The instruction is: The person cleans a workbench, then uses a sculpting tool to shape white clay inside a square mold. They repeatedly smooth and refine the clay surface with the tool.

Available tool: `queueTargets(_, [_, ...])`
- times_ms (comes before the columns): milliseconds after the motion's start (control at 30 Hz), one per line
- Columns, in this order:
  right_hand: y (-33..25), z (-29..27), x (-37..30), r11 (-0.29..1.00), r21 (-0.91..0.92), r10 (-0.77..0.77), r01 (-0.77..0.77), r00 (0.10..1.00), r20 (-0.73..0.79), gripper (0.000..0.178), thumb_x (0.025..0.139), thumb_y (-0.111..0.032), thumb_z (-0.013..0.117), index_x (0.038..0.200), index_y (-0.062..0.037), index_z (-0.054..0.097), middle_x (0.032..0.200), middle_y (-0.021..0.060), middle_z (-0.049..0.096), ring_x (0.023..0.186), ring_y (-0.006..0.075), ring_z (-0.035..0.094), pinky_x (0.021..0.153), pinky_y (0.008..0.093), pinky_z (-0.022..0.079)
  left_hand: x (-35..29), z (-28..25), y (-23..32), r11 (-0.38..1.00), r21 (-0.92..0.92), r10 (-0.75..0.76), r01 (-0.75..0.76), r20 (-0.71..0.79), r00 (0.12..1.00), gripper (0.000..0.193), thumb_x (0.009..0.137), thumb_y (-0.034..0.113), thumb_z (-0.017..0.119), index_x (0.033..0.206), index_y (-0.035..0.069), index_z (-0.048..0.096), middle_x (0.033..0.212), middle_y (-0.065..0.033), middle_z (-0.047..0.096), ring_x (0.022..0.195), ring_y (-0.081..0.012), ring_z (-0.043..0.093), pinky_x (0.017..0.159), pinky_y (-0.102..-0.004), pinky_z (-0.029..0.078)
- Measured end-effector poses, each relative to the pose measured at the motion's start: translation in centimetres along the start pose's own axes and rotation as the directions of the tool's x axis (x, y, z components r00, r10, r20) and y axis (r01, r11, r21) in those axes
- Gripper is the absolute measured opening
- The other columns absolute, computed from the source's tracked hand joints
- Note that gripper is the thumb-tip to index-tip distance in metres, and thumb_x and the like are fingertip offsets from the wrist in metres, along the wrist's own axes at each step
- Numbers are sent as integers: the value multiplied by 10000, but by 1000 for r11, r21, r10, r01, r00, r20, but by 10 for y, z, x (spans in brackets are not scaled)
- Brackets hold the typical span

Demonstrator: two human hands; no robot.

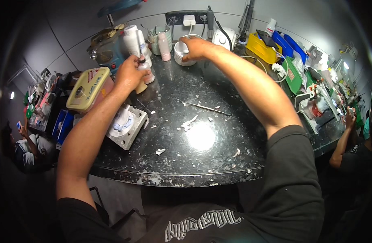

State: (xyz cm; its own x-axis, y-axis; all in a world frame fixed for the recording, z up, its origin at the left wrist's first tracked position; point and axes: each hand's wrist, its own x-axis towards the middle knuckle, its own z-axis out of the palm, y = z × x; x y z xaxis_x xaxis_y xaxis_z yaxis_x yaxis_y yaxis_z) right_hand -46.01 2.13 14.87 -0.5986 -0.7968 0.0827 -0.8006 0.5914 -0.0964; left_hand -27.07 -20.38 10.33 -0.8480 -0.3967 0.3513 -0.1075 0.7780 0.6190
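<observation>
At the back left, my left hand (131,75) is closed around a small whitish bottle (148,75) with a dark neck; its fingers partly cover it. A tan piece (141,88) shows just below that hand. My right hand (197,48) reaches to the back middle and grips the rim of a round white cup (184,60), thumb and fingers at the opening. Under my left forearm lies a metal flask half (131,137) with white plaster and a bluish patch inside. A thin metal carving tool (208,108) rests on the black table (174,137), between my arms.
White shavings (189,123) lie scattered about. A yellow-lidded tub (88,89) and a teal machine (107,50) stand left. A pink bottle (164,46) and a white dial device (225,38) stand behind. Yellow (261,47) and green bins (292,77) line the right. Other people sit at both sides.
</observation>
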Motion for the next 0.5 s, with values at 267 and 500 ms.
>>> queueTargets(267, [-32,6,-7,987,120,-75,111,960,-270,609,891,-464,797,1292,-12,724,1363,269,692,1247,382,701,1051,466,575,1,12,31,987,159,22,-25,15,1000,579,824,218,917,1314,34,667,1157,-219,778,1105,-372,757,955,-458,576])
queueTargets(500, [-68,35,1,820,573,86,12,986,-145,716,856,-520,890,1292,18,704,806,126,773,655,189,750,598,370,614,-26,-30,53,874,467,66,-136,164,984,656,822,381,906,1308,-3,691,1144,-226,771,1108,-382,739,1003,-451,559])
